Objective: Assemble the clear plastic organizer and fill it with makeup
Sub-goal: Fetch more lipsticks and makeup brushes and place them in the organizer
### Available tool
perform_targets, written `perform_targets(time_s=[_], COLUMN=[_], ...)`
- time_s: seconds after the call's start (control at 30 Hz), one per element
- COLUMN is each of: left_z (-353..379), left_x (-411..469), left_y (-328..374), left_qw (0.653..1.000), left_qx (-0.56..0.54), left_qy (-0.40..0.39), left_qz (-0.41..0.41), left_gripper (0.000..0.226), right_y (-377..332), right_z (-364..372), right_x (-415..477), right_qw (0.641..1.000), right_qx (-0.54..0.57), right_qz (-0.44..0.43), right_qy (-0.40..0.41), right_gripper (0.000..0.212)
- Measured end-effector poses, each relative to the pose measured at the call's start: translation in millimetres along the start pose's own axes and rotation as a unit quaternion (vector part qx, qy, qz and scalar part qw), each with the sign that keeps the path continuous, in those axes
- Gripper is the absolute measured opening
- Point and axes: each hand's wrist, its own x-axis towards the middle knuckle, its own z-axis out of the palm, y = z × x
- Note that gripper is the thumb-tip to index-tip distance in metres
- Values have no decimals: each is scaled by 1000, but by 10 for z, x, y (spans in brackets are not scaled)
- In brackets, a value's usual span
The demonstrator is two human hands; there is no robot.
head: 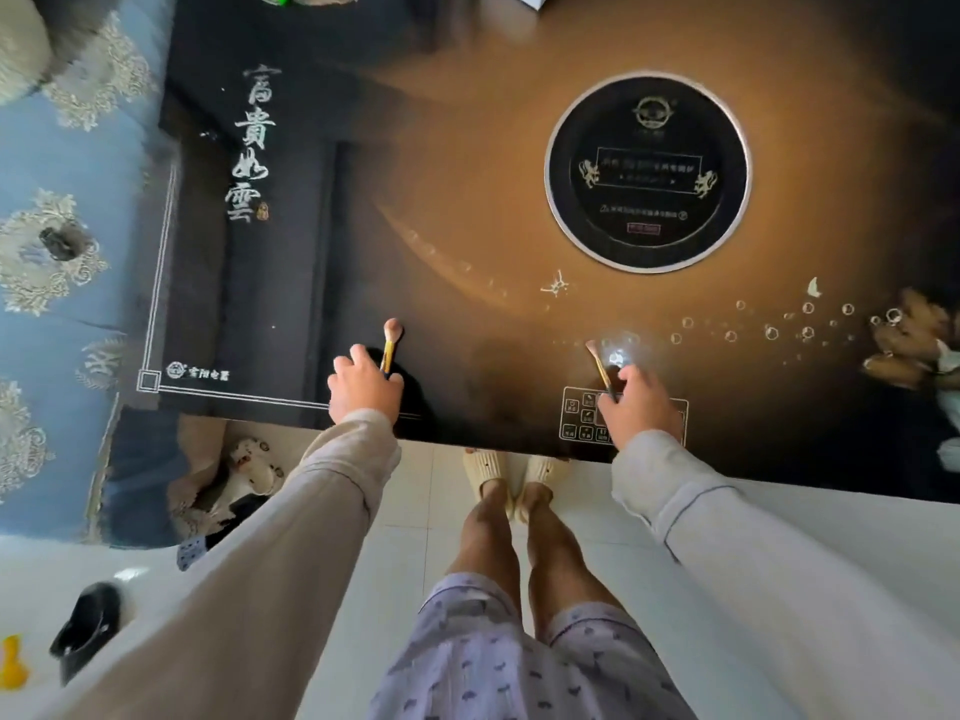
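— What's the left hand (363, 387) got?
— Fingers curled round a gold-handled makeup brush (390, 335), bristles pointing far, over the near edge of the dark desk (467, 200).
— And the right hand (639, 407)?
— Pinching a thinner brush (597, 362), tip slanting far-left. Something clear (618, 350) glints just beyond its fingers, too blurred to tell what. The round hob (647, 171) lies farther back.
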Motion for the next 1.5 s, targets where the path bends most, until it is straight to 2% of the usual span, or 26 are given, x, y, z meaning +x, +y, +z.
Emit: perform_targets(time_s=[0.13,0.23,0.37,0.53,0.6,0.67,0.77,0.97,1.13,1.23,1.4,1.5], left_z=[38,75,75,41,62,92,171,329,275,183,142,227], left_x=[112,156,168,-163,-401,-640,-975,-1243,-1259,-1218,-1118,-1159], left_y=[27,24,-23,-156,-228,-296,-429,-691,-585,-389,-3,296], left_qw=[999,998,998,987,982,977,972,963,944,922,897,860], left_qx=[28,43,29,24,44,68,84,123,191,243,293,342], left_qy=[26,27,-22,-125,-155,-172,-189,-211,-215,-213,-188,-201], left_qz=[26,41,56,97,103,110,114,115,162,214,273,320], left_gripper=[28,24,23,17,8,14,24,25,24,8,17,21], right_y=[-31,-4,83,425,613,822,1136,1621,1836,1887,1965,2043], right_z=[88,122,61,-93,-137,-155,-176,-173,-77,59,433,691], right_x=[59,69,-8,-349,-543,-731,-1005,-1363,-1670,-1931,-2384,-2640], right_qw=[999,998,999,997,996,994,990,978,956,933,893,853], right_qx=[-49,-58,-48,-38,-16,15,47,118,216,269,331,376], right_qz=[1,3,5,22,42,64,98,147,193,237,304,359], right_qy=[22,20,-1,-66,-79,-84,-94,-88,-52,-35,-36,-50], right_gripper=[23,22,24,8,16,24,22,31,39,38,32,30])
